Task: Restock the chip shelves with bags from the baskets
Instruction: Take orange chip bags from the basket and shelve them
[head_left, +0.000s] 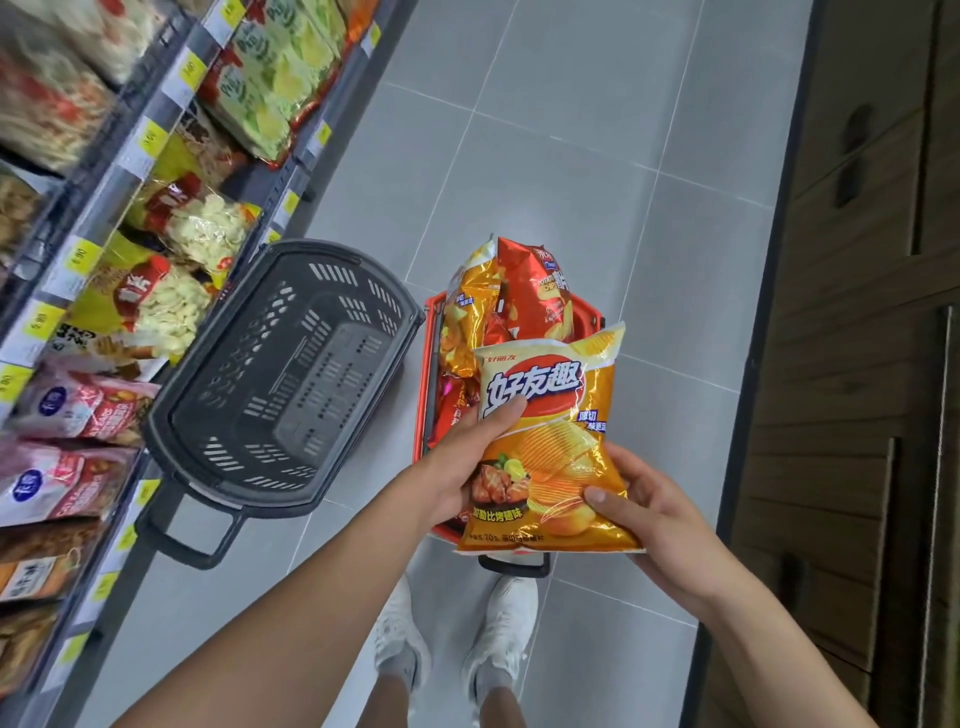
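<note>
Tiled aisle floor (571, 130); black basket (280, 379) empty beside red basket (434, 364).

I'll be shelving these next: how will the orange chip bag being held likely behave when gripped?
The orange chip bag looks puffed with air, so probably light and crushable; both hands hold it only at its edges. Its glossy foil may be slippery. The printed ridged chips suggest fragile contents, so squeeze gently.

black basket (280, 374): empty, open | red basket (434, 364): bags fill it | floor (571, 156): clear
</note>
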